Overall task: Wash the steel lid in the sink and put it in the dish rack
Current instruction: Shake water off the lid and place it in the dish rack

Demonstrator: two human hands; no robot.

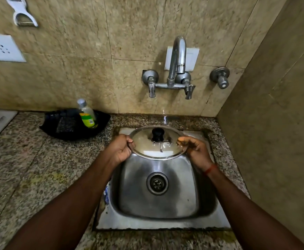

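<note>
A round steel lid (pixel 147 143) with a black knob on top is held level over the far end of the steel sink (pixel 158 204). My left hand (pixel 120 150) grips its left rim and my right hand (pixel 194 148) grips its right rim. A thin trickle of water falls from the tap (pixel 178 56) toward the lid's far edge. No dish rack is in view.
A black tray (pixel 64 123) with a green-labelled soap bottle (pixel 87 114) sits on the granite counter left of the sink. Tap valves stick out of the tiled wall, one more at the right (pixel 220 76). A side wall stands close on the right.
</note>
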